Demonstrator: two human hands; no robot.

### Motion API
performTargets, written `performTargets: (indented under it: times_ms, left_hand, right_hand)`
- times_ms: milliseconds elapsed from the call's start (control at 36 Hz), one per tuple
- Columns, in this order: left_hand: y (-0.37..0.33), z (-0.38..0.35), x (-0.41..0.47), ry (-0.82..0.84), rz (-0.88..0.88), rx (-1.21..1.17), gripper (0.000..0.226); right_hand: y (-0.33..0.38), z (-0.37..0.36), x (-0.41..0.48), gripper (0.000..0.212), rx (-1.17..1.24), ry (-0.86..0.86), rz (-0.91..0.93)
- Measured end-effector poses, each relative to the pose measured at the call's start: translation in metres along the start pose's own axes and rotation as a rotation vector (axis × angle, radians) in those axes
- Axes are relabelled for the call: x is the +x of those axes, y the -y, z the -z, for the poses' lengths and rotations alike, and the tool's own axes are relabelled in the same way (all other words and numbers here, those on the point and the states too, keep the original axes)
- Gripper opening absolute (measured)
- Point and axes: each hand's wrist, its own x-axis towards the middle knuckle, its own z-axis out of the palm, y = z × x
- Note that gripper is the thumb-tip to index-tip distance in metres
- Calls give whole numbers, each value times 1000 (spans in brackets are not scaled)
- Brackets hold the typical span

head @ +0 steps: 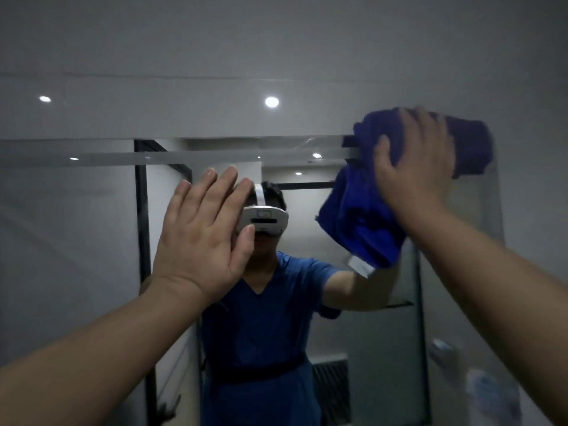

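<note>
- While the blue cloth (362, 222) lies bunched against the top right corner of the mirror (76, 241), part of it laps over the glass's upper edge onto the grey wall (276, 41), and a white tag (361, 265) hangs at its lower end.
- The right hand (415, 167) presses the cloth to the glass. Its grip is spread apart, fingers and thumb laid flat over the fabric rather than curled round it, as far as the blur shows.
- The left hand (203, 235) is held up at the middle of the mirror, grip apart and holding nothing, fingers straight and close together. It seems to brace on the glass, though contact cannot be told for sure.
- Judged from this, the wiping is under way at the upper edge. A faint streak (307, 146) shows on the glass just left of the cloth, so that strip likely needs another pass.
- The lower right of the mirror looks hazy and smeared (479, 385), and probably remains to be wiped. The left half looks even, but whether it has been cleaned cannot be told.
- In the reflection stand the person in a blue top, a white headset (267, 221), and a black door frame (141, 210) behind.
- Round ceiling lights (272, 102) glint in the glossy wall above.
</note>
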Motion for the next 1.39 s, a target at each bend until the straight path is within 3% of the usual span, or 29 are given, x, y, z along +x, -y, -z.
performTargets:
  times_ms: [83, 194, 306, 389, 444, 528, 694, 806, 917, 1000, 1111, 1222, 1389]
  left_hand:
    - [0, 2, 0, 15, 2, -17, 67]
    - [-3, 7, 1, 7, 20, -45, 65]
    - [-24, 20, 7, -105, 190, -310, 53]
    - [-64, 24, 7, -184, 63, -480, 52]
    - [-94, 21, 7, -89, -67, -553, 56]
    - [-116, 18, 26, 1, -6, -596, 61]
    - [-72, 26, 92, -65, 74, -349, 52]
    - [-4, 27, 95, -32, 194, -204, 51]
    - [59, 26, 77, -47, 261, -107, 37]
    - [61, 20, 73, -87, 210, -79, 23]
    - [55, 18, 74, -109, 202, -59, 23]
    - [56, 21, 74, -113, 193, -81, 30]
    - [61, 21, 75, -125, 188, -83, 32]
  right_hand:
    - [43, -10, -4, 70, -21, -23, -64]
    - [85, -17, -62, 79, -53, 96, 82]
    - [92, -12, -107, 83, -117, 241, 247]
    - [72, -1, -102, 76, -122, 311, 358]
    - [54, 6, -91, 78, -136, 371, 464]
    - [31, 14, -74, 79, -170, 349, 553]
    - [0, 26, -21, 71, -144, 124, 253]
    - [-34, 40, 11, 73, -155, 104, 46]
    - [-60, 56, 27, 59, -169, 156, -68]
    - [-58, 49, 26, 51, -152, 93, -141]
    - [-15, 28, 17, 44, -89, -41, -282]
    - [60, 1, -8, 57, -24, -97, -94]
    - [147, -36, -62, 64, 39, 9, 340]
